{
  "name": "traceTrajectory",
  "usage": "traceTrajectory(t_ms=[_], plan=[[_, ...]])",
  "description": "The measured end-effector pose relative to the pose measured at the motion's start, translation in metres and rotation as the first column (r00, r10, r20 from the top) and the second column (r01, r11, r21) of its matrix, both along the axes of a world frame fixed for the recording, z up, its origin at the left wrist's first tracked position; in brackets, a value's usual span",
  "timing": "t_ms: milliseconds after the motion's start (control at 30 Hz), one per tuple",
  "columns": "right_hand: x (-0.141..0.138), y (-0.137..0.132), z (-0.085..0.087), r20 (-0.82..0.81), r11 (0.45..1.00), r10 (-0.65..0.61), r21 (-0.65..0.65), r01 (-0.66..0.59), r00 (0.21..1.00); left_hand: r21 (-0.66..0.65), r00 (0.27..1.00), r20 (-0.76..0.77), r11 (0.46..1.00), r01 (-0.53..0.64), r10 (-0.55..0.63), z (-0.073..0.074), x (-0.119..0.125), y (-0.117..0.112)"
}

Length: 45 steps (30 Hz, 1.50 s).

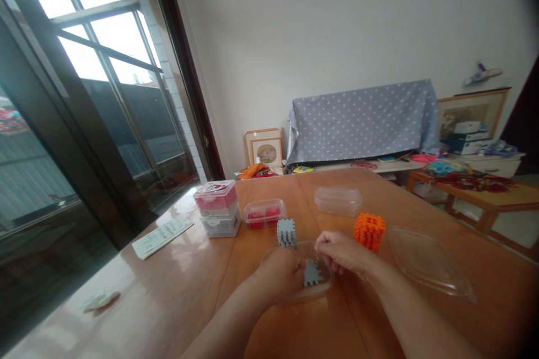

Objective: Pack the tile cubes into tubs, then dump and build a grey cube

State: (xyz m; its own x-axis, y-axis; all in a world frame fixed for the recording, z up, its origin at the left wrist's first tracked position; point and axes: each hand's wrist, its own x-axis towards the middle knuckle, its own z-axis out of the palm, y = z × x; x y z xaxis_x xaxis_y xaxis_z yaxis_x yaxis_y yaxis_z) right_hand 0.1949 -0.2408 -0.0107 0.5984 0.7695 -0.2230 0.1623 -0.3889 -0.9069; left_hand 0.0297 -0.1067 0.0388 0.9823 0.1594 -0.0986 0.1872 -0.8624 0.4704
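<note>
A clear plastic container (318,293) sits on the table in front of me with grey notched pieces (312,274) inside. My left hand (281,276) reaches in from the left, fingers closed at the grey pieces; its far fingers are hidden. At the right rim of the container is my right hand (347,253), fingers curled together; what they pinch is hard to make out. Just behind the container stands a stack of grey interlocking pieces (287,233). An orange stack of similar pieces (369,231) stands beyond my right wrist.
A clear lid (429,261) lies at right. Behind are an empty-looking clear tray (338,201) and a tray with red pieces (264,213). Two stacked boxes (217,208), a written paper (163,237) and a crumpled wrapper (101,300) are on the left.
</note>
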Motion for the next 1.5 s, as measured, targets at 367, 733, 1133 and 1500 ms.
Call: traceTrajectory(t_ms=[367,733,1133,1500], plan=[[-0.001,0.0,-0.005,-0.064,0.999,0.016,0.042,-0.013,0.998,-0.04,0.994,0.094,0.998,0.056,-0.052,-0.001,-0.005,0.002],[0.003,0.001,-0.009,-0.052,0.999,0.038,0.018,-0.037,0.998,-0.038,0.878,0.464,0.993,-0.11,0.115,0.02,0.01,0.072],[0.003,0.002,-0.009,-0.078,1.0,0.031,0.009,-0.03,0.996,0.103,0.967,0.254,0.994,-0.033,0.005,0.005,0.029,0.1],[0.002,0.001,-0.005,-0.084,1.0,0.027,0.011,-0.026,0.996,0.017,0.955,0.295,0.999,-0.042,0.035,0.003,0.035,0.1]])
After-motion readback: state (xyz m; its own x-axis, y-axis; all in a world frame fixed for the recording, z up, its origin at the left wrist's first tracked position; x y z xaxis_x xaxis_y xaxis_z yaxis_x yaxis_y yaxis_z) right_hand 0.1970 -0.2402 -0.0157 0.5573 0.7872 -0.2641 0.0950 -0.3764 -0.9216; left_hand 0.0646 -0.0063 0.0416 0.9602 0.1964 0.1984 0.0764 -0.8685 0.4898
